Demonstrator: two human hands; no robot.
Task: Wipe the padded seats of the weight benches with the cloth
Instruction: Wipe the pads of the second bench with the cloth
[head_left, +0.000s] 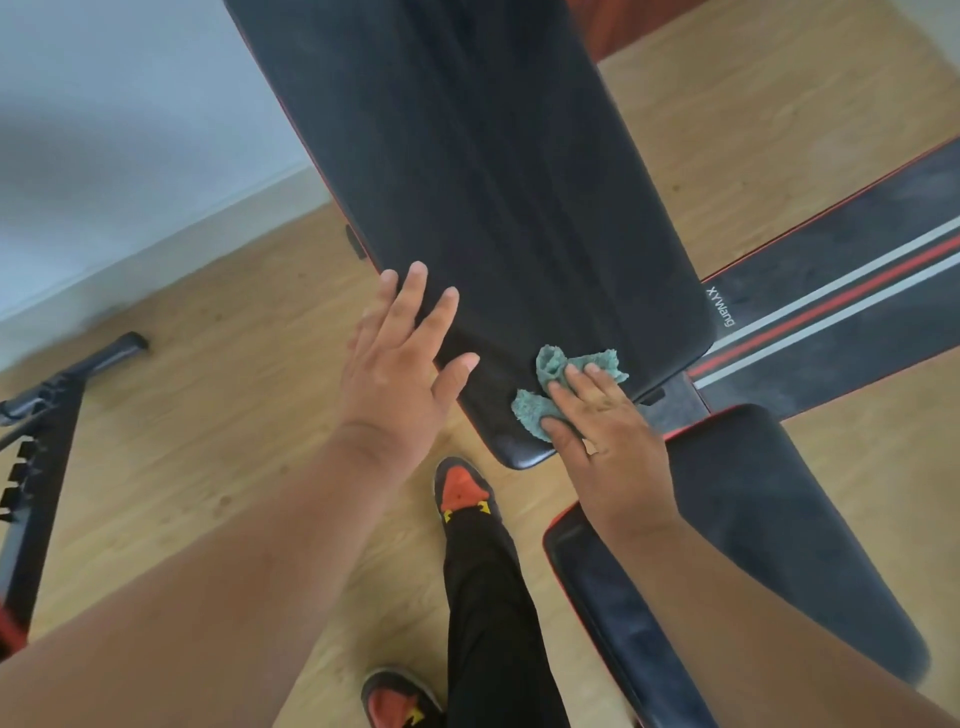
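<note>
A long black padded back pad (483, 171) of a weight bench runs from the top of the view down to the middle. My right hand (608, 431) presses a crumpled teal cloth (550, 384) flat against the pad's near end, fingers spread over it. My left hand (400, 364) lies with straight, spread fingers against the pad's near left edge. A shorter black seat pad (769, 545) with red trim sits below and to the right, under my right forearm.
Another black bench pad with red and white stripes (841, 312) lies on the wooden floor at the right. A black and red metal frame (36, 457) stands at the left. My legs and orange-black shoes (462, 493) are between the benches. A pale wall is upper left.
</note>
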